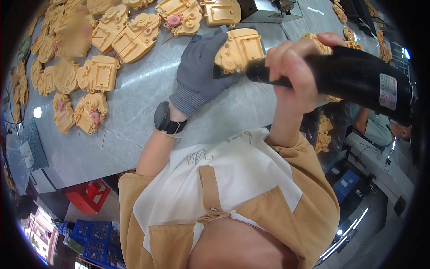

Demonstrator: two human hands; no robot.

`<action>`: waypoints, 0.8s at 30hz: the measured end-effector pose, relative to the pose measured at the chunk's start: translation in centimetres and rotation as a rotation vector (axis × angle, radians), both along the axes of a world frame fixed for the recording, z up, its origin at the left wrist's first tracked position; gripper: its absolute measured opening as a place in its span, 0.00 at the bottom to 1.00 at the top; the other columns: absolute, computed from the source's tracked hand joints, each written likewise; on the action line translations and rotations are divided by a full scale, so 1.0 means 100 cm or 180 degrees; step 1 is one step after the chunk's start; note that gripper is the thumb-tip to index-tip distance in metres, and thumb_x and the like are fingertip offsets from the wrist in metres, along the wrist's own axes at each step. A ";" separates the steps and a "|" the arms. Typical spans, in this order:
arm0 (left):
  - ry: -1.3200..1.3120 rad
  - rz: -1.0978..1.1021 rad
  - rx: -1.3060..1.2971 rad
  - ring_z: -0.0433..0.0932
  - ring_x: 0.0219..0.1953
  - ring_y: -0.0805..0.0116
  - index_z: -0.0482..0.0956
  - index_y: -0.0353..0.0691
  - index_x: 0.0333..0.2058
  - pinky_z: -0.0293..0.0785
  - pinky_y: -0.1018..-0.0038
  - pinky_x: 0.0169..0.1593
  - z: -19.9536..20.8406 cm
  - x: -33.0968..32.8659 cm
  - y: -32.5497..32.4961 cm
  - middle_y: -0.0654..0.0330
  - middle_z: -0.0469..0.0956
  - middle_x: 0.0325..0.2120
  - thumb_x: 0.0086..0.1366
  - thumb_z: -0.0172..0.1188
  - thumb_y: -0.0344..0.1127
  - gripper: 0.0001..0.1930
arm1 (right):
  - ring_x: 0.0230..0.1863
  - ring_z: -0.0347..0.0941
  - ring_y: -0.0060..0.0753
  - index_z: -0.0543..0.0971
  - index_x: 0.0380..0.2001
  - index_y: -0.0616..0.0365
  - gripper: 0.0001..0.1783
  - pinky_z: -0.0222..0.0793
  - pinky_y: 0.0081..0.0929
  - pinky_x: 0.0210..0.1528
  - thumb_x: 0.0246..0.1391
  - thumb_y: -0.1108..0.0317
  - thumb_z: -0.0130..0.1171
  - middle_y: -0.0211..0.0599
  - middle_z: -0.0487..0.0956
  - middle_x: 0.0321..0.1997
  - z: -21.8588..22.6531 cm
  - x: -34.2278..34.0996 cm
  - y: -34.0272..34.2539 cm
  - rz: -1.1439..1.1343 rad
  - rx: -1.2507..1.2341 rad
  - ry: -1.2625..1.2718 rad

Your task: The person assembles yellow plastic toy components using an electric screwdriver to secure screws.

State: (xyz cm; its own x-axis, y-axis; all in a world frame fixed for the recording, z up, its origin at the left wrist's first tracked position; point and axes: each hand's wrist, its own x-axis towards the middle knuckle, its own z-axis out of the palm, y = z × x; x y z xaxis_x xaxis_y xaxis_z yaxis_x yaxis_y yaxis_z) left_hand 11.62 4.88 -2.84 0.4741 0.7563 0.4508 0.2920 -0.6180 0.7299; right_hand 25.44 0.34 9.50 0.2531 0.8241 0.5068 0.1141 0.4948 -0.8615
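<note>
A dark grey glove covers my left hand (pixel 201 67), which is closed on the left side of a pale yellow plastic housing (pixel 240 50) above the grey table. The housing has a rectangular recess and moulded round bosses. My bare right hand (pixel 295 67) is wrapped round a black electric screwdriver (pixel 354 78), a thick curved tool with a white label. The screwdriver's narrow front end points left and meets the housing's lower right edge in this view; its bit is not visible, and I cannot tell whether it touches. A thin red wire hangs just below.
Many similar housings (pixel 97 74) cover the table's left and far side, some with red wires and pink round parts. A metal box (pixel 271 11) stands at the far edge. Another person (pixel 378 127) is at the right. Below the table are a red bin (pixel 88 197) and blue crates (pixel 96 240).
</note>
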 end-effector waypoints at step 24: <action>-0.0136 0.0038 -0.0027 0.73 0.48 0.54 0.66 0.43 0.56 0.64 0.59 0.58 0.002 0.002 0.002 0.51 0.75 0.43 0.40 0.74 0.46 0.42 | 0.16 0.65 0.30 0.58 0.48 0.58 0.24 0.66 0.31 0.24 0.46 0.81 0.49 0.37 0.69 0.19 -0.018 -0.010 0.014 0.0358 -0.0140 -0.0207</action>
